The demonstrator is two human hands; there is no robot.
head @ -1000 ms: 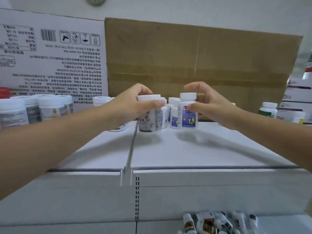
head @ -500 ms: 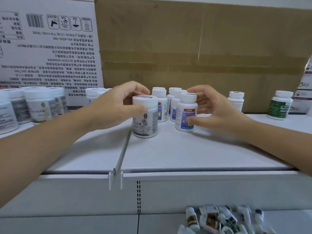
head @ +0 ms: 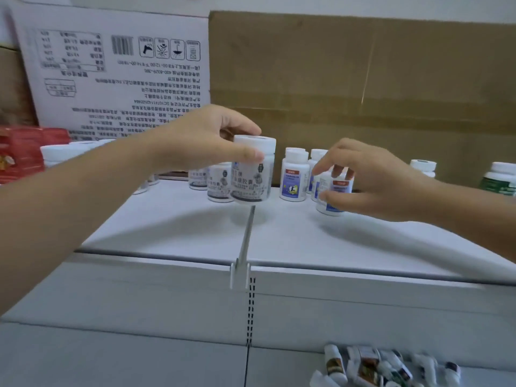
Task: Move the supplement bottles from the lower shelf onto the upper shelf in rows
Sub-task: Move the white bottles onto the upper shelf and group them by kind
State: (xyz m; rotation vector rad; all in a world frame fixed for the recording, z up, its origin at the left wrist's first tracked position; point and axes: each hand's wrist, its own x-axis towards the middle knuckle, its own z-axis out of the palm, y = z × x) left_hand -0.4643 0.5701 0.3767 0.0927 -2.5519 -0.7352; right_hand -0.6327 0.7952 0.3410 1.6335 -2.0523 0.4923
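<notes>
**Head view of the upper shelf (head: 173,224).** The left hand (head: 201,141) holds a grey-label bottle (head: 252,177) at its cap. The grip is closed, with the thumb across the front just under the cap rim and the fingers curled behind. The bottle is upright, its long axis vertical, and it hangs directly over the divider rail (head: 247,241) that splits the shelf. A shadow lies beneath it, so it is probably just clear of the surface, though contact cannot be ruled out.

The grey-label row (head: 219,184) stands just behind the bottle and to its left, wholly on the left side of the rail. Placement therefore appears to turn on a short shift leftward and down, to a spot in front of that row. The left hand is the nearer one and reaches from that side.

The right hand (head: 374,180) has its grip closed on a blue-label bottle (head: 335,195), thumb low on the front and fingers over the top. This bottle sits at the shelf surface to the right of the rail and is roughly upright. Blur hides whether its base is fully down. The blue-label row (head: 293,177) stands just behind it and to its left.

Both rows run back toward the brown carton (head: 363,79). Loose bottles (head: 368,367) lie on the lower shelf (head: 167,364), not yet moved.
</notes>
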